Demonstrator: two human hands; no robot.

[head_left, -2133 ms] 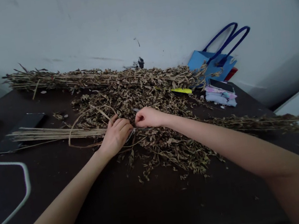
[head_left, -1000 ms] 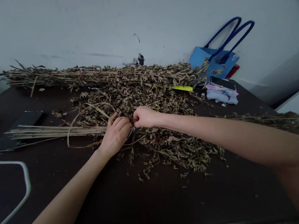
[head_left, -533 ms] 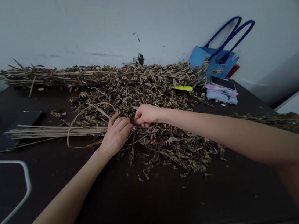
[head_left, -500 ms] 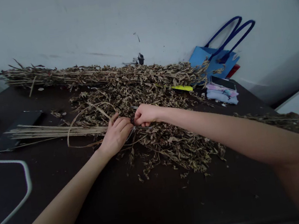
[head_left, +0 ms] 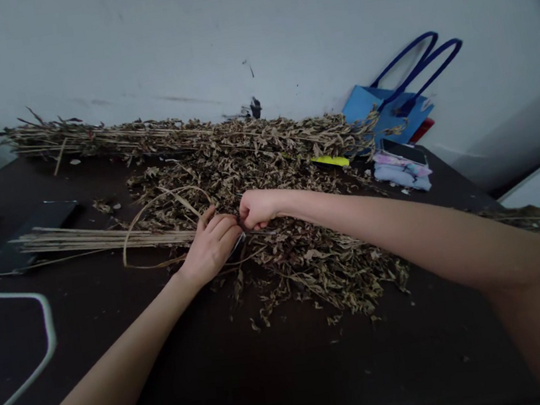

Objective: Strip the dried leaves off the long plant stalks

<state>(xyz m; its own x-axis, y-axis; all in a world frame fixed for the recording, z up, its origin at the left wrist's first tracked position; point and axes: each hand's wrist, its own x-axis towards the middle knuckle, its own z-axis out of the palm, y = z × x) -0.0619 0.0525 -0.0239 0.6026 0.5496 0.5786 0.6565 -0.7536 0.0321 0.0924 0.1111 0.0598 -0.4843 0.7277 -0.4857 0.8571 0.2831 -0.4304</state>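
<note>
Dried stalk bundle, worked by two bare hands

Item: one bundle of dried stalks (head_left: 104,240), its bare ends lying left of the left hand's fingertips, its leafy part under and to the right of them. Left hand (head_left: 210,246): laid over the bundle, fingers bent; whether they grip or merely press, cannot tell. Right hand (head_left: 259,208): just beside the left fingertips, fingers curled tightly together; what they may pinch is hidden. Slim silvery object (head_left: 237,242): at the underside of the left fingers, mostly covered, kind uncertain. Pale strand (head_left: 180,202): looped, left of and beyond the left fingers. Loose dry leaves (head_left: 327,255): heaped around both sets of fingers, spilling nearer and rightward.

Second stalk bundle (head_left: 140,135): beyond the fingers, along the wall (head_left: 151,38). Yellow object (head_left: 331,161): beyond and right of the right fingers. Farther right: a phone (head_left: 402,151) on a pink and pale packet (head_left: 401,174), and a blue bag (head_left: 372,111) with dark handles. Flat black object (head_left: 33,232): well left of the fingers, partly beneath the bare ends. Dark table (head_left: 273,369): under all, bare surface nearer than the fingers.
</note>
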